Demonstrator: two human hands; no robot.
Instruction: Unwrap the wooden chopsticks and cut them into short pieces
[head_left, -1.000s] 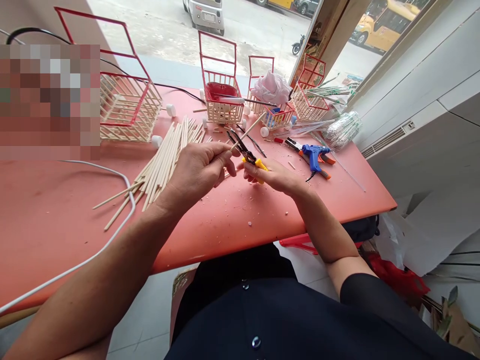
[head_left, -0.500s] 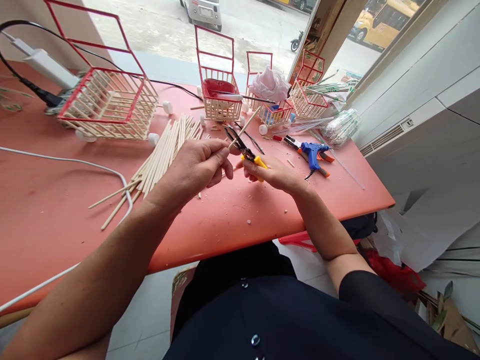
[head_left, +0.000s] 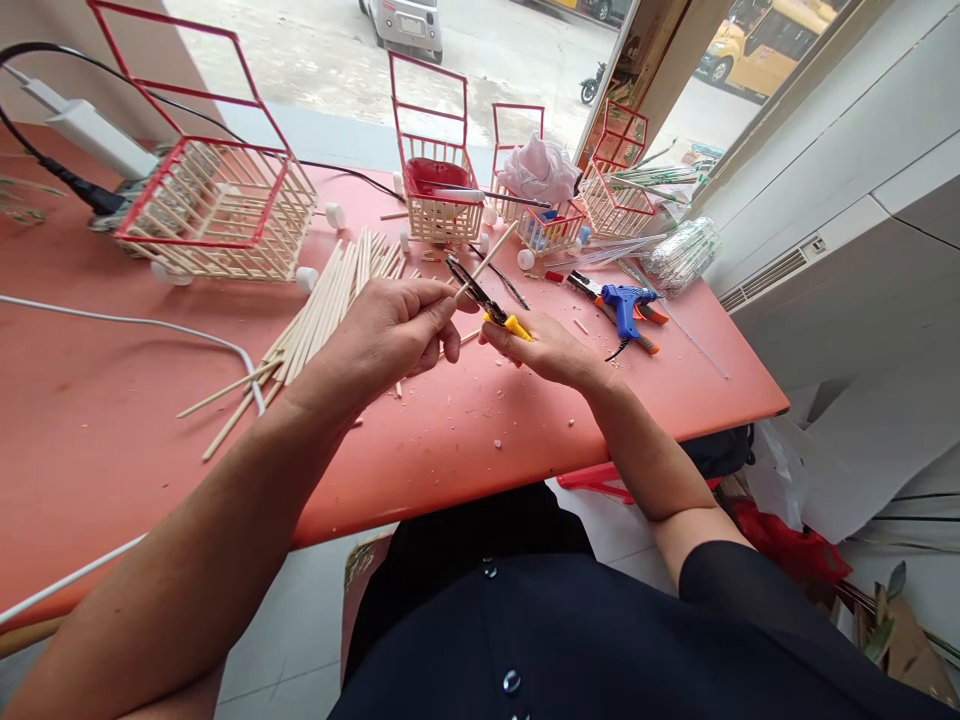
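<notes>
Between thumb and fingers, my left hand (head_left: 409, 325) pinches a thin wooden stick (head_left: 495, 250) that slants up and away to the right. My right hand (head_left: 544, 348) is wrapped round the yellow handles of a pair of pliers (head_left: 489, 308). The dark jaws of the pliers lie across the stick, just beyond my left fingertips; whether they bite into it I cannot tell. Beside my left hand a loose bundle of wooden sticks (head_left: 330, 310) is spread on the pink table (head_left: 465, 460). Small wood chips are scattered below my hands.
Several small stick carts with red rims, such as a large cart (head_left: 217, 215) and a narrower cart (head_left: 442, 205), stand along the back. A blue glue gun (head_left: 626, 305) lies at the right. A white cable (head_left: 187, 325) crosses the left side. Wrapped bundles (head_left: 682, 255) lie at the right back.
Both hands have shifted very slightly to the left with the stick and pliers. The pliers' handles look a little closer together. The things on the table have stayed put.
</notes>
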